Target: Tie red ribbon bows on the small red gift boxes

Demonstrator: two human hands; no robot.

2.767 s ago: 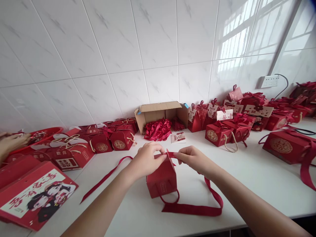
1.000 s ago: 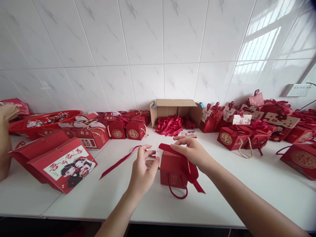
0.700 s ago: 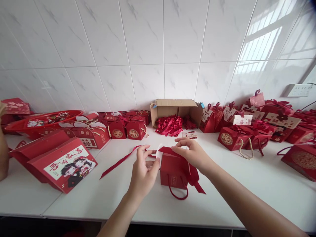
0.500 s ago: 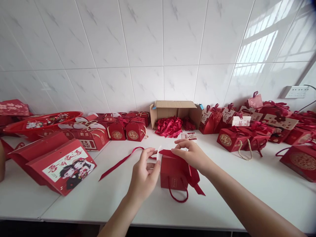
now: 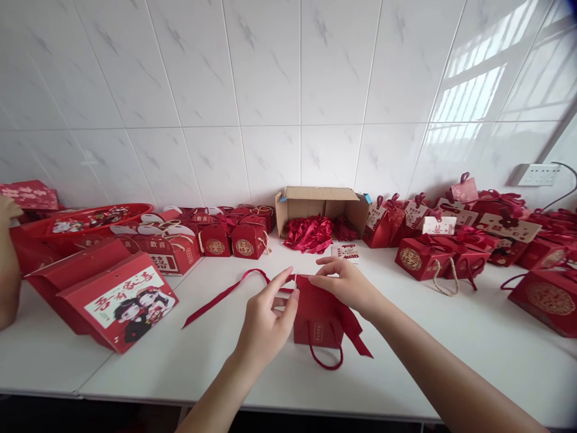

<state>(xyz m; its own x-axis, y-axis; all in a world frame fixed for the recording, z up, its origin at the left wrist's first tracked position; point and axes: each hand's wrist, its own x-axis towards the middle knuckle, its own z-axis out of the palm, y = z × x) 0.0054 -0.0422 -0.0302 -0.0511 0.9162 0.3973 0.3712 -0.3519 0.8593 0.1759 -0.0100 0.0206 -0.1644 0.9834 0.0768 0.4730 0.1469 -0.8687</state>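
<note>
A small red gift box [image 5: 318, 322] with a cord handle stands on the white counter [image 5: 451, 355] in front of me. A long dark red ribbon [image 5: 225, 293] runs from its top to the left across the counter, and another length hangs down its right side. My left hand [image 5: 268, 322] is at the box's upper left corner, fingers pinched on the ribbon there. My right hand [image 5: 345, 281] rests on the box's top, fingers closed on the folded top and ribbon.
An open cardboard carton [image 5: 322, 207] of red ribbons lies against the tiled wall. Rows of finished red boxes [image 5: 243, 240] stand left and right [image 5: 424, 258]. A large flat red box [image 5: 115, 300] lies at left. Another person's hand [image 5: 9, 264] shows at the left edge.
My left hand has closed in on the box's top left and pinched the ribbon; the white flap seen earlier is now hidden. The view has shifted slightly.
</note>
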